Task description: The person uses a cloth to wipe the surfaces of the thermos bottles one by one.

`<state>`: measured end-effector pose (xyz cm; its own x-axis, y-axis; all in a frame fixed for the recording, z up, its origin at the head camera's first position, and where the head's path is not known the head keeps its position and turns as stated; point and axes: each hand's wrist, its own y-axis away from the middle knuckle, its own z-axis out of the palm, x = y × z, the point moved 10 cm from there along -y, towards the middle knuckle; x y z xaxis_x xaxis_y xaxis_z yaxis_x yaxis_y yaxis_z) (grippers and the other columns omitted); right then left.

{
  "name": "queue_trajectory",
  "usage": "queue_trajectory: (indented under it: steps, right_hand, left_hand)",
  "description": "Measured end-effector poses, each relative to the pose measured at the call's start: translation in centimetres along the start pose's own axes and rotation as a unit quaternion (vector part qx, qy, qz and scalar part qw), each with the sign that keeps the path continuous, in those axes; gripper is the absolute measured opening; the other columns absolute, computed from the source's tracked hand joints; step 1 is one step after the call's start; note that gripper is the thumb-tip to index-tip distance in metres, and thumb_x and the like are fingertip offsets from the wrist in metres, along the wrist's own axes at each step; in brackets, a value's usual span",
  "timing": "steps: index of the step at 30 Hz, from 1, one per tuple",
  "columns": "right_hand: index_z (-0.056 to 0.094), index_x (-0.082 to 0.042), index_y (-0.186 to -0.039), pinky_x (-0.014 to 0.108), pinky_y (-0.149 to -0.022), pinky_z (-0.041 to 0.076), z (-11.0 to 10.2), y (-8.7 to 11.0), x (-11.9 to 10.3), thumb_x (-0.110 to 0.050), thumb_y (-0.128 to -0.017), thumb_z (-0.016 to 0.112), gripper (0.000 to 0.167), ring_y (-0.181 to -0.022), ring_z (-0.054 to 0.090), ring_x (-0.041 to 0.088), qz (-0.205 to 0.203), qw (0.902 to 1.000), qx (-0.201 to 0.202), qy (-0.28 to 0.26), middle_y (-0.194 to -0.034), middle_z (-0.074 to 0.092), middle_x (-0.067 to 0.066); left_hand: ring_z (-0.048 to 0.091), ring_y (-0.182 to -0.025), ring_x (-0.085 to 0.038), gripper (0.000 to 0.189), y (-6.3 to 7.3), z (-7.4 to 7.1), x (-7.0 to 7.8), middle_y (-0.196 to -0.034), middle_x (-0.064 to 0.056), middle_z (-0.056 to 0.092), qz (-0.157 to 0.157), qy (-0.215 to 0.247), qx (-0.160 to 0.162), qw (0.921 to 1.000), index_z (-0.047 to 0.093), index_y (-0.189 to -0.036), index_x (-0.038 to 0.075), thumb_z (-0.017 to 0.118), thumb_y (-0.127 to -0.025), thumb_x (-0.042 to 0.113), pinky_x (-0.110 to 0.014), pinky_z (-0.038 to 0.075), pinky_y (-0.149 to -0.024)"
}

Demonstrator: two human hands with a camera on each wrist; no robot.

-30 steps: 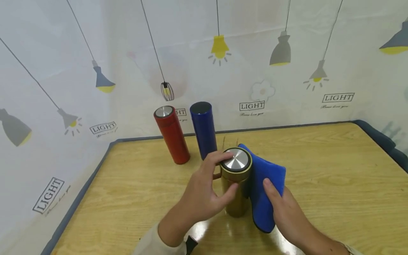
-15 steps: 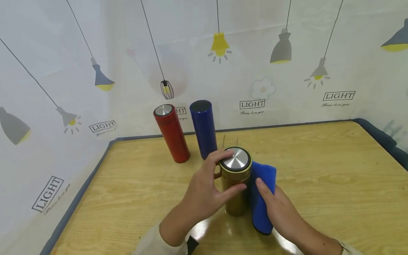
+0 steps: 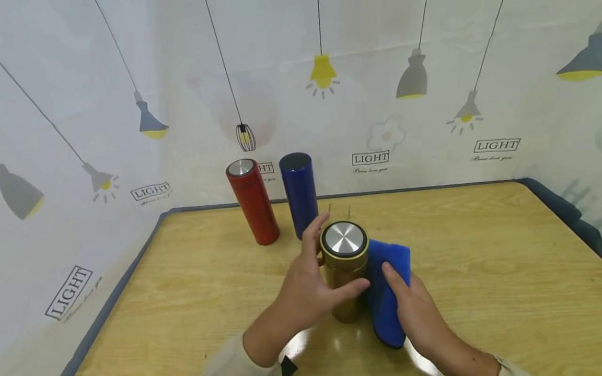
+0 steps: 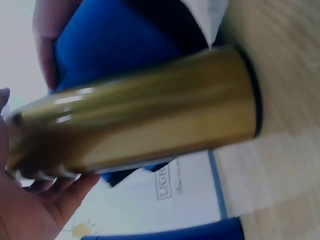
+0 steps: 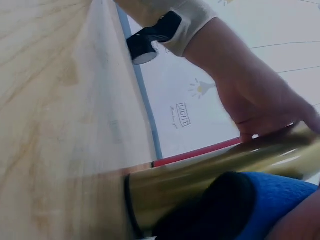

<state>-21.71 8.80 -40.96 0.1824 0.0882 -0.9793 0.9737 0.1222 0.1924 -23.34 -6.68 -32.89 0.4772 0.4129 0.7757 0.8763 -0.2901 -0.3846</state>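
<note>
A gold thermos flask (image 3: 345, 265) with a shiny silver lid (image 3: 344, 238) stands upright near the middle of the wooden table. My left hand (image 3: 310, 287) wraps round its upper part, thumb in front and fingers behind; the index finger is raised beside the lid. In my right hand (image 3: 418, 316) is a folded blue cloth (image 3: 386, 310) with a black underside, gripped with the thumb on top and laid against the flask's right side. The left wrist view shows the cloth (image 4: 115, 45) close along the gold body (image 4: 150, 115). My right fingers are mostly hidden behind the cloth.
Behind the flask, a red thermos flask (image 3: 254, 203) and a dark blue one (image 3: 299, 193) stand near the table's back edge. A white wall covering (image 3: 301, 104) printed with lamps rises behind the wooden table (image 3: 494, 271).
My right hand has drawn the blue cloth from the flask's far side toward me and left. My left index finger has lifted off the lid, and the thumb has slid right across the flask.
</note>
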Motion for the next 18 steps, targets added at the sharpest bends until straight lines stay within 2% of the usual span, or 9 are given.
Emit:
queue_trajectory:
  steps: [3,6,9,12,15,16,18]
  right_hand:
    - [0.042,-0.004,-0.144,0.029,-0.086,0.054,-1.3,-0.3,-0.8,-0.048,-0.109,0.025,0.058,-0.106,0.064,0.009,-0.009,0.9995,0.029,0.0,-0.13,0.063,0.016]
    - [0.038,-0.005,-0.146,0.022,-0.083,0.053,-3.0,-0.2,-2.5,-0.046,-0.109,0.021,0.058,-0.104,0.062,0.0,-0.045,0.9973,0.054,0.022,-0.133,0.059,0.016]
    - [0.032,-0.009,-0.15,0.021,-0.087,0.05,-3.7,-0.2,-5.1,-0.044,-0.109,0.022,0.055,-0.114,0.056,0.006,-0.097,0.9922,0.058,0.052,-0.14,0.051,0.015]
    - [0.03,-0.011,-0.152,0.037,-0.098,0.047,-3.2,-0.1,-8.1,-0.04,-0.11,0.027,0.051,-0.126,0.05,0.022,-0.15,0.9863,0.048,0.05,-0.144,0.046,0.015]
    - [0.031,-0.01,-0.152,0.054,-0.102,0.044,-1.9,0.3,-10.9,-0.034,-0.109,0.032,0.049,-0.131,0.048,0.033,-0.198,0.9788,0.024,0.048,-0.146,0.046,0.017]
    - [0.032,-0.009,-0.152,0.054,-0.103,0.044,-1.3,0.5,-11.8,-0.031,-0.109,0.034,0.048,-0.131,0.048,0.035,-0.216,0.9746,0.015,0.057,-0.146,0.047,0.017]
    - [0.036,-0.009,-0.151,0.047,-0.105,0.047,0.0,0.9,-13.3,-0.025,-0.109,0.036,0.045,-0.131,0.051,0.034,-0.255,0.9627,-0.007,0.089,-0.145,0.05,0.016]
  left_hand:
    - [0.056,-0.128,-0.015,0.11,-0.3,0.6,-1.2,-0.146,0.001,0.052,-0.034,0.053,0.0,0.998,0.019,-0.154,0.035,0.092,-0.071,0.032,-0.042,0.049,-0.107]
    - [0.06,-0.121,-0.012,0.097,-0.7,1.5,-1.7,-0.136,0.005,0.059,-0.033,0.076,0.005,0.9966,0.033,-0.147,0.029,0.093,-0.07,0.032,-0.038,0.05,-0.105]
    - [0.064,-0.112,-0.01,0.085,-0.6,1.8,-1.9,-0.129,0.004,0.062,-0.013,0.06,0.02,0.9979,0.041,-0.139,0.02,0.092,-0.071,0.032,-0.032,0.055,-0.097]
    - [0.065,-0.11,-0.011,0.082,-0.5,1.7,-1.8,-0.129,0.001,0.063,0.015,0.036,0.034,0.9987,0.041,-0.138,0.016,0.09,-0.074,0.031,-0.03,0.057,-0.094]
    - [0.066,-0.11,-0.013,0.081,-0.5,1.6,-1.4,-0.129,-0.002,0.062,0.047,0.025,0.044,0.9976,0.041,-0.138,0.013,0.089,-0.075,0.029,-0.029,0.057,-0.093]
    - [0.066,-0.109,-0.013,0.081,-0.5,1.6,-1.4,-0.128,-0.002,0.062,0.054,0.027,0.044,0.9972,0.04,-0.138,0.013,0.089,-0.075,0.028,-0.029,0.057,-0.092]
    - [0.066,-0.108,-0.012,0.082,-0.5,1.6,-1.4,-0.127,-0.002,0.063,0.059,0.024,0.045,0.997,0.04,-0.139,0.013,0.089,-0.075,0.028,-0.029,0.057,-0.091]
